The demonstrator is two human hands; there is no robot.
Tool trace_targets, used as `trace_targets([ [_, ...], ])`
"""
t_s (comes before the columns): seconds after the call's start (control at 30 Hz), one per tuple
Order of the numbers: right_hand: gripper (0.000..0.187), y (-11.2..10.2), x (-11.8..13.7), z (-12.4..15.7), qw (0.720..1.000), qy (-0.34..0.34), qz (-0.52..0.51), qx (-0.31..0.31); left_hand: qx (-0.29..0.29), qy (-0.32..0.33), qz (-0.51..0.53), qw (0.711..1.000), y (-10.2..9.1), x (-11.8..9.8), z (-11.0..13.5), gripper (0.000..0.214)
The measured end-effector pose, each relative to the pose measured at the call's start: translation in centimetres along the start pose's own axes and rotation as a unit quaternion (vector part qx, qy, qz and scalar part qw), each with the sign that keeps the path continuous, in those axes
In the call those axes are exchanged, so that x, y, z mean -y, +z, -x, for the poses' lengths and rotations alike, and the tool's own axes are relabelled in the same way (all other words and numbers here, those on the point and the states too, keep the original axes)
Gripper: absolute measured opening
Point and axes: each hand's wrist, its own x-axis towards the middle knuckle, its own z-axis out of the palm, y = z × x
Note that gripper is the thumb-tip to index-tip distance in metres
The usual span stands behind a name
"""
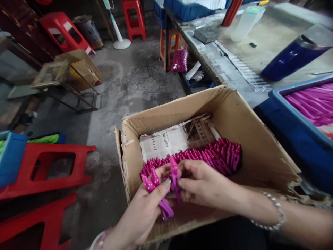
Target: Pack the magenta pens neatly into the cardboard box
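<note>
Magenta clips [158,194] fill your left hand [145,211], fingers curled round the bunch; your right hand [203,184] pinches one (blurred, perhaps two) above the cardboard box [234,114]. You look mid-packing: next, seat it squarely against the packed row [208,156].

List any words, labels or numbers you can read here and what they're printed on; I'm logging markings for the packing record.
Nothing can be read.
Newspaper sheet lining the cardboard box: columns of print, too small and blurred to read.
Crumpled paper beside it: printed marks, also blurred.
Pink pieces, those in the left hand and right hand, and the blue crate: no visible text.
</note>
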Motion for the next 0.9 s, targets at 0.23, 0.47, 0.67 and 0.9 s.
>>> trace_targets([
  [0.23,0.017,-8.5,-1.8,-0.7,0.9,0.078,0.411,-0.121,0.014,-0.005,-0.02,1.0,-0.1,-0.3,0.0,0.017],
  [0.47,0.036,-8.8,-3.8,-1.6,0.822,0.081,0.558,-0.08,0.019,-0.003,-0.005,1.0,-0.2,-0.1,0.0,0.013],
  [0.67,0.024,-7.0,-2.6,-3.5,0.859,0.029,0.507,0.072,0.011,-0.003,-0.006,1.0,-0.2,0.0,-0.1,0.014],
  [0.9,0.015,-8.9,-4.4,-4.9,0.93,0.12,0.347,0.029,0.004,-0.002,-0.017,1.0,-0.2,-0.1,-0.1,0.014],
])
